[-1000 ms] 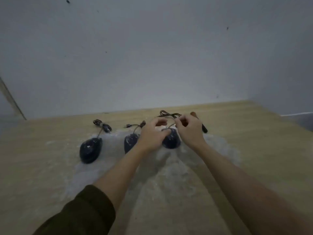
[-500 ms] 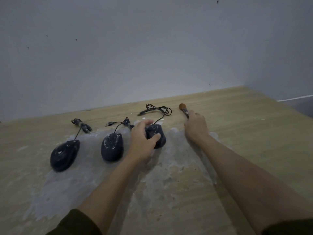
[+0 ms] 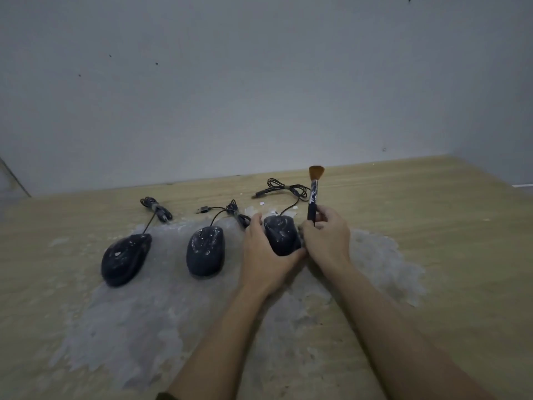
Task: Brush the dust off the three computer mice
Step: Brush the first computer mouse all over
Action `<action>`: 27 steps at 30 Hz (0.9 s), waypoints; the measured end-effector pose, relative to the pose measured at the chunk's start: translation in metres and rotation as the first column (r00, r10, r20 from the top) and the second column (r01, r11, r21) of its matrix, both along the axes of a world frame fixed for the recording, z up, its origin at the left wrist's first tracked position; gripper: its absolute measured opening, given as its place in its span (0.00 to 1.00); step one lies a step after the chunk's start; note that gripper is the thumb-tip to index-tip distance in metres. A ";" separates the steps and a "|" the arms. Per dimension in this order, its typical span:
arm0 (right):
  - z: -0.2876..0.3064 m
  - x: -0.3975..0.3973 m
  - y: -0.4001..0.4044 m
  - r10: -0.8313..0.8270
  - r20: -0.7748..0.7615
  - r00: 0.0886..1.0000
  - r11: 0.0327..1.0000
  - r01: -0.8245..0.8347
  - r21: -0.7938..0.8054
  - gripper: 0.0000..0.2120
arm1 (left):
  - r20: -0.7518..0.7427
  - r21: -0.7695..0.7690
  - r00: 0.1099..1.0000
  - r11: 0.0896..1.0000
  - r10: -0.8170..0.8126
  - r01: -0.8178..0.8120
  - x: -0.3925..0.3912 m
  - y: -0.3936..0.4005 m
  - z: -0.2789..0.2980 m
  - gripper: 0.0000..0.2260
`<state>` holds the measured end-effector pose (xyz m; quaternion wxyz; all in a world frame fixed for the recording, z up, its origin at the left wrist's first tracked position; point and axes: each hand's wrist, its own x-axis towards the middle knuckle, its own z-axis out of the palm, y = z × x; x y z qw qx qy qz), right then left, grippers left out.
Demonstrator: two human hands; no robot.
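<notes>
Nearest: two bare forearms reach over a wooden table (image 3: 432,226), w/ a wide patch of whitish dust (image 3: 150,319) spread on it. Left hand (image 3: 264,255) curls round the right mouse (image 3: 281,238), thumb under its near end. Right hand (image 3: 327,235) just beside it, fingers pinching the black handle of a brush (image 3: 313,194), held upright, orange bristles on top. 3 dark mice in a row, all dust-flecked: left mouse (image 3: 124,258), middle mouse (image 3: 205,251), then the held one. No brand or writing readable. Behind: 3 cables (image 3: 284,189), 2 bundled, 1 loose. Far back, a plain grey wall (image 3: 259,82).
</notes>
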<state>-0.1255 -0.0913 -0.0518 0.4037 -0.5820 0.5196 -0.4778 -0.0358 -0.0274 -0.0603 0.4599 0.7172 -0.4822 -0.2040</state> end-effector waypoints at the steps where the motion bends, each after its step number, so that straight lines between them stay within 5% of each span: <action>1: -0.001 0.001 0.000 0.015 -0.023 1.000 1.000 -0.015 -0.005 0.12 | 0.031 0.004 0.999 1.000 0.010 -0.010 0.000 -0.002 -0.002 0.50; 9: 0.000 0.000 0.001 0.032 0.048 0.998 0.999 -0.033 0.011 0.12 | 0.257 0.036 0.964 0.996 0.067 -0.079 0.008 -0.011 -0.003 0.34; 18: 0.004 0.002 0.000 0.113 0.088 0.990 0.992 -0.109 -0.059 0.13 | -0.025 -0.107 0.999 0.994 0.024 -0.026 0.017 -0.003 0.013 0.32; 27: 0.026 0.004 0.004 0.042 0.402 0.915 0.998 -0.057 0.024 0.09 | -0.435 -0.207 0.899 0.977 -0.046 -0.051 0.027 -0.002 0.014 0.34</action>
